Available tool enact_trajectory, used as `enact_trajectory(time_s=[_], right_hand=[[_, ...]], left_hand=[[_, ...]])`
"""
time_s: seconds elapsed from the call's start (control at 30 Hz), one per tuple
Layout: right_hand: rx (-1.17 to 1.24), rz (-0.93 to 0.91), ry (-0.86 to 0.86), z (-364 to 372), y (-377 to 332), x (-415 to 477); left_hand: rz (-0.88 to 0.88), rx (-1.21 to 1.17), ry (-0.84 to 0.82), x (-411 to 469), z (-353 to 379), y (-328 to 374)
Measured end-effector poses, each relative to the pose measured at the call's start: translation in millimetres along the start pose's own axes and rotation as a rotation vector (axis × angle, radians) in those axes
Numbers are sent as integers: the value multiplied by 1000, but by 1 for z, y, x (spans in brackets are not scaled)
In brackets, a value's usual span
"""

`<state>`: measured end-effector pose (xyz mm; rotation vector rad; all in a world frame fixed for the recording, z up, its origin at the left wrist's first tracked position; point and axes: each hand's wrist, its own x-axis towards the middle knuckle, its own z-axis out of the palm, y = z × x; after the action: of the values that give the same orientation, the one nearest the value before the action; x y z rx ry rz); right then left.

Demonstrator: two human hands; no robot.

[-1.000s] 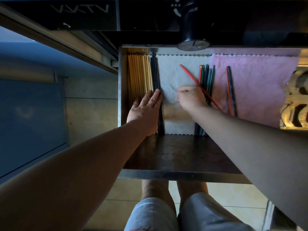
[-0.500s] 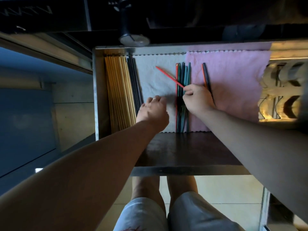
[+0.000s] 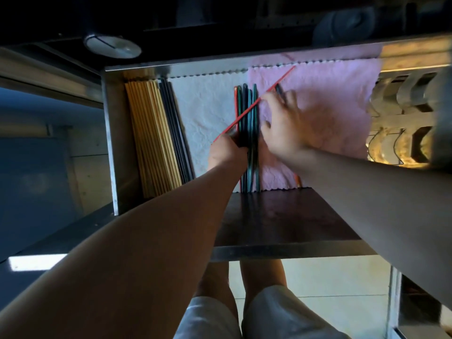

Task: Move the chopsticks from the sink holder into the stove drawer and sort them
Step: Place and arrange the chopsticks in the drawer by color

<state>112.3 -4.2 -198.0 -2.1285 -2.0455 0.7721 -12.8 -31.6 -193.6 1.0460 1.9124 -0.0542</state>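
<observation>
While green bundle (image 3: 253, 118) lies sorted in drawer (image 3: 109, 143), red chopstick (image 3: 276, 83) crosses it aslant — left hand (image 3: 226, 154) grips its near end, likely to swing it parallel. Right hand (image 3: 286, 133) just right of bundle, blurred — cannot tell finger state.

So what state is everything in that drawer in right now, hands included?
drawer: pulled open
wooden chopsticks: lined up along the left wall
green chopsticks: bunched mid-drawer
red chopstick: slanted across the bunch, gripped by the left hand
right hand: fingers spread over the pink cloth, blurred
</observation>
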Motion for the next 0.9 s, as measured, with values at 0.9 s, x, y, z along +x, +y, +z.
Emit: enact_trajectory(time_s=[0.9], right_hand=[[-165, -43, -81, -9, 25, -13]], left_hand=[[157, 312, 133, 2, 2, 3]])
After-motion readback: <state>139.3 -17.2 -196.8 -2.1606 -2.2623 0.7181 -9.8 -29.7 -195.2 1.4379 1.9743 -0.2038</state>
